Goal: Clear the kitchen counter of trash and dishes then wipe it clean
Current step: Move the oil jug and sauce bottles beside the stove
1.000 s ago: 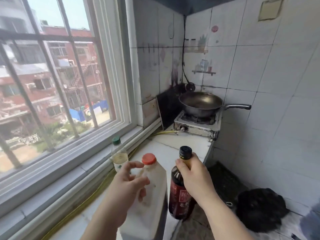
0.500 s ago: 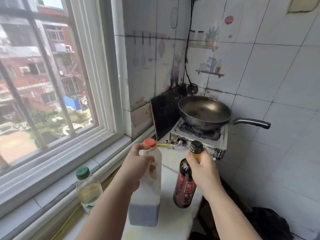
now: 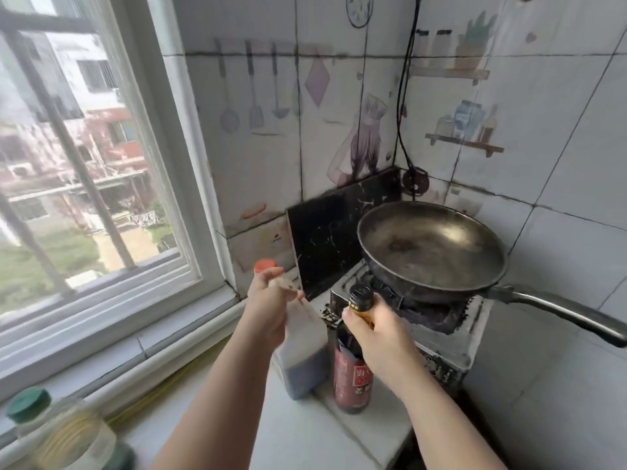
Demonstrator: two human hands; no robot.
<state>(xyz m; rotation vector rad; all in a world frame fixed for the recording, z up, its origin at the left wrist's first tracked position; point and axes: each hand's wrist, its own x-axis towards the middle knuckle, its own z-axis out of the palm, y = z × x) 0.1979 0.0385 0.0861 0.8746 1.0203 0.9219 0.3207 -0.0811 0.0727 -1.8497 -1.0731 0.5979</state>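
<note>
My left hand point(image 3: 268, 307) grips the upper part of a translucent plastic jug point(image 3: 303, 354) with an orange cap and a little dark liquid at its bottom. My right hand point(image 3: 376, 334) holds the neck of a dark sauce bottle point(image 3: 351, 378) with a black cap and a red label. Both containers stand side by side on the white counter point(image 3: 305, 432), just in front of the gas stove point(image 3: 451, 337). The jug leans slightly to the right.
A dark frying pan point(image 3: 431, 245) sits on the stove, its handle pointing right. A black splash panel point(image 3: 336, 225) leans in the corner. A green-capped oil bottle point(image 3: 64, 435) stands at the lower left by the window sill point(image 3: 112, 334). The counter drops off on the right.
Both hands have carried the jug and the sauce bottle forward along the counter to the stove's front. The green-capped bottle has fallen behind to the lower left.
</note>
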